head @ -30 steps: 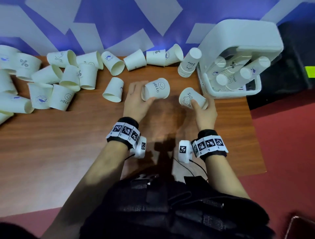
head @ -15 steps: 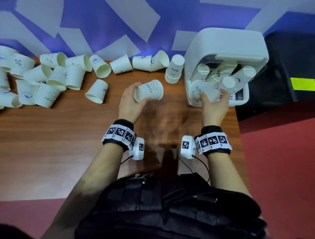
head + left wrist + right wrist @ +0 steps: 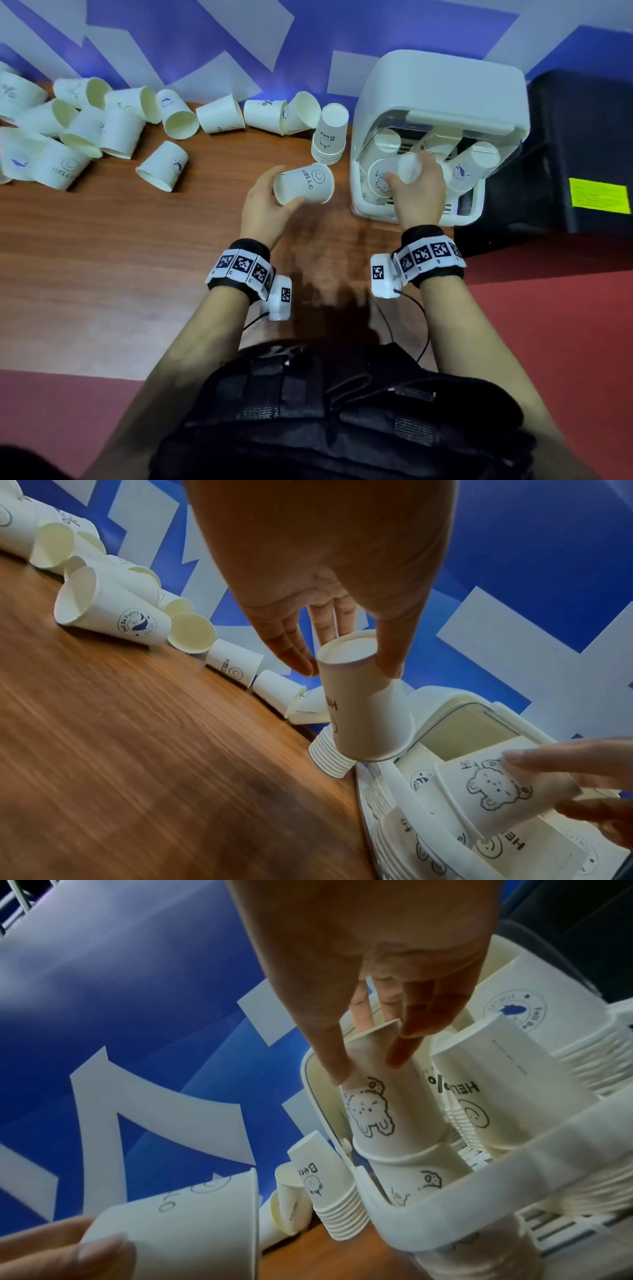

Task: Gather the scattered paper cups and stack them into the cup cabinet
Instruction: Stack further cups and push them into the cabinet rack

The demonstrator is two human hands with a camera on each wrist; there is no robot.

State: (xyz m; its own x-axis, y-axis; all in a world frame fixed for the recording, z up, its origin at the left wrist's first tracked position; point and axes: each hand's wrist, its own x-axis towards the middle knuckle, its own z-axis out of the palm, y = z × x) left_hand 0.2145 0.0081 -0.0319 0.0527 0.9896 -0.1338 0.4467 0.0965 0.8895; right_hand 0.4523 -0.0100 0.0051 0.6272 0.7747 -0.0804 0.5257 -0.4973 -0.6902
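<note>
The right hand [image 3: 416,192] pinches a bear-print cup [image 3: 371,1110] onto a stack inside the cup cabinet [image 3: 442,89], while the left hand [image 3: 263,209] grips a HELLO cup [image 3: 305,186] just beside that cabinet, above the desk [image 3: 102,246].

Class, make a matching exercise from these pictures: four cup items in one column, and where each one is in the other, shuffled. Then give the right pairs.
Things
1. HELLO cup
2. bear cup
3. Bear stack
4. whale cup

Places
A. lying alone on the table
B. held in the left hand
C. standing upside down just left of the cup cabinet
D. held by the right hand over a stack in the cabinet

Pairs: 1-B, 2-D, 3-C, 4-A
</note>
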